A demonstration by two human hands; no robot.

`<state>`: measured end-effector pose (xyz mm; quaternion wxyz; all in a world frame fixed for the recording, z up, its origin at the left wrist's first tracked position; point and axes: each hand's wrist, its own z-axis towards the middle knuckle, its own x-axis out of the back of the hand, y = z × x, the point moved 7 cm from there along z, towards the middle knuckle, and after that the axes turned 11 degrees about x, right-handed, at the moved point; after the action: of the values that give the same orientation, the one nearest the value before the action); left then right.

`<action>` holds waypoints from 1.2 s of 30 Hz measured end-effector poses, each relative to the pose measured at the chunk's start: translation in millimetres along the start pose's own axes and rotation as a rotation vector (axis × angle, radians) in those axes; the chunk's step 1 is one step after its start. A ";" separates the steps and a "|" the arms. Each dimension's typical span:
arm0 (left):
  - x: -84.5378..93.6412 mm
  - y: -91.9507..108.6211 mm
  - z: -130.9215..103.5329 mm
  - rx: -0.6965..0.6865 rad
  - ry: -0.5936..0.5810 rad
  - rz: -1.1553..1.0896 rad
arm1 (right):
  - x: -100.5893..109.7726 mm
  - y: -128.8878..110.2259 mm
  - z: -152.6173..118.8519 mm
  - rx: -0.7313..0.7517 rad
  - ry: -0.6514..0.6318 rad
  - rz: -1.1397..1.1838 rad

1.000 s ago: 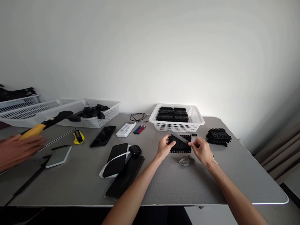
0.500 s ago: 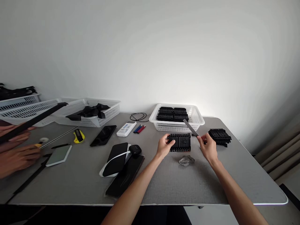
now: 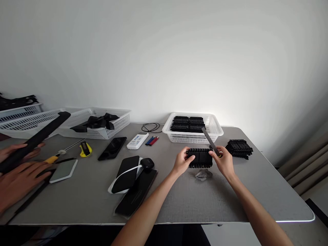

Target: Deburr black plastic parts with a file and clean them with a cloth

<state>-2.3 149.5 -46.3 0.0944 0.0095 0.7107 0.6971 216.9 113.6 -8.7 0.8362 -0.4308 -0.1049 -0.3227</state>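
My left hand (image 3: 182,161) is closed on the left end of a black plastic part (image 3: 200,158) with a row of knobs along each long edge. The part is tilted above the table, its flat side facing me. In my right hand (image 3: 223,161) is a flat file (image 3: 209,138), a grey metal blade pointing up and left, with a bit of yellow showing at the grip. The right fingertips are at the part's right end; whether they also grip it I cannot tell. Below the part lies a crumpled grey cloth (image 3: 203,174).
A white basket (image 3: 193,138) of similar black parts stands behind my hands, and a stack of them (image 3: 239,149) lies right. Leftward are lighters (image 3: 153,140), a phone (image 3: 112,148), a yellow cutter (image 3: 85,149) and a black mouse (image 3: 147,163). A co-worker's hands (image 3: 28,174) hold a long black piece.
The black part has been raised and tilted, moving slightly right. My right hand has come in to its right end, the file still in it. The co-worker's black piece has turned.
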 end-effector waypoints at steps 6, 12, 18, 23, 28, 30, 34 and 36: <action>10.6 0.8 5.4 0.031 0.078 -0.132 | -8.7 -1.7 -1.2 -0.111 -0.134 0.298; 7.4 -6.2 2.7 0.088 0.076 -0.194 | -28.0 -4.5 -7.2 -0.177 -0.280 0.504; -8.7 -4.9 -1.1 0.081 -0.067 -0.025 | -33.6 1.6 -8.6 -0.205 -0.255 0.581; -12.6 4.1 -2.1 -0.072 -0.068 0.084 | -30.8 -1.7 -8.2 -0.183 -0.250 0.520; 1.5 9.4 -0.7 -0.194 0.104 0.105 | -26.2 -5.9 -8.3 -0.192 -0.240 0.480; 7.4 11.0 -1.4 -0.234 0.178 0.117 | -27.5 -9.7 -9.7 -0.170 -0.279 0.455; 9.4 13.0 -4.5 -0.273 0.228 0.153 | -32.7 -26.3 -14.3 -0.010 -0.388 0.305; 7.3 15.2 -6.9 -0.294 0.230 0.197 | -36.6 -33.7 -18.0 0.045 -0.435 0.247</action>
<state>-12.3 144.1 -32.0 -0.0554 -0.0146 0.6032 0.7955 165.6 101.7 -14.3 0.8366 -0.4808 -0.2359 -0.1153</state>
